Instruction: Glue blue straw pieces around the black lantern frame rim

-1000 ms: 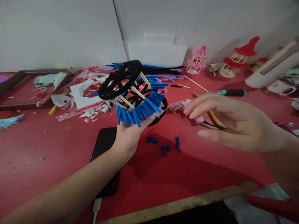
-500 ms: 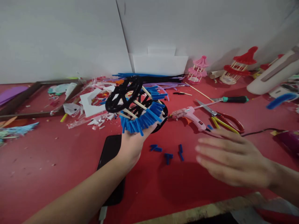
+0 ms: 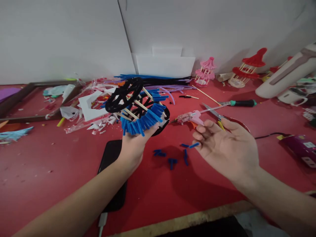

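My left hand (image 3: 134, 144) is closed around the underside of a small model (image 3: 138, 108), held up over the red table (image 3: 49, 164). The model has a black pipe-cleaner wheel on top, wooden sticks, and a fringe of blue pipe-cleaner bits. My right hand (image 3: 227, 149) is to its right, palm up, fingers loosely spread and nothing in the palm. A short blue piece (image 3: 194, 145) shows just off its fingertips; I cannot tell if it touches them. Several more blue bits (image 3: 171, 161) lie on the table between my hands.
A black phone (image 3: 111, 158) lies under my left forearm. Behind my right hand are a pink glue gun (image 3: 190, 117), scissors (image 3: 212, 113) and a screwdriver (image 3: 240, 103). Pink (image 3: 206, 69) and red (image 3: 248, 67) tower models stand by the wall. Paper scraps (image 3: 91, 105) litter the left.
My right hand has turned from palm-down over the table to palm-up and moved left, closer to the blue bits. My left hand still holds the model in about the same place.
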`<action>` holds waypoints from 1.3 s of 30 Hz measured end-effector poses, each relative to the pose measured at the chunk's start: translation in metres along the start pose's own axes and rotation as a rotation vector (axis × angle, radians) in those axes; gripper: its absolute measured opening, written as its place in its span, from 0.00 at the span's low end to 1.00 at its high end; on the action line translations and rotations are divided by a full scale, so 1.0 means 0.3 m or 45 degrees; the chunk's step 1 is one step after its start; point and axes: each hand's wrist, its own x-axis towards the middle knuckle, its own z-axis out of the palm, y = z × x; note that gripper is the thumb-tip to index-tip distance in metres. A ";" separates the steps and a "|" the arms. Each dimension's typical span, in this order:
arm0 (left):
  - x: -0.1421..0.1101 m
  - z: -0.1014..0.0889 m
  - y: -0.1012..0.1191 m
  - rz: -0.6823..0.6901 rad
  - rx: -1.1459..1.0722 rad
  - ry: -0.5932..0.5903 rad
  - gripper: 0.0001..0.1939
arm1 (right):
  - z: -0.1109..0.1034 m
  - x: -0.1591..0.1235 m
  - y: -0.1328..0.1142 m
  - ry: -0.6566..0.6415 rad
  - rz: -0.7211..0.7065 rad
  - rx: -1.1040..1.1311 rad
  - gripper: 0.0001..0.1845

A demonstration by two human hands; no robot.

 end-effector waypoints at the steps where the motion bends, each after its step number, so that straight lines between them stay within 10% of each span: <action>1: 0.000 0.000 -0.001 -0.006 -0.001 -0.003 0.26 | 0.002 0.012 0.002 0.029 0.029 0.040 0.13; 17: 0.000 0.006 0.005 -0.029 -0.091 0.008 0.26 | 0.133 -0.008 -0.016 0.061 0.247 0.298 0.29; 32: 0.002 0.006 0.006 0.022 -0.087 -0.078 0.25 | 0.091 -0.005 -0.008 -0.474 0.421 0.548 0.09; 39: 0.005 0.006 0.003 -0.036 -0.093 -0.008 0.32 | 0.061 0.014 0.028 -0.430 0.233 0.207 0.08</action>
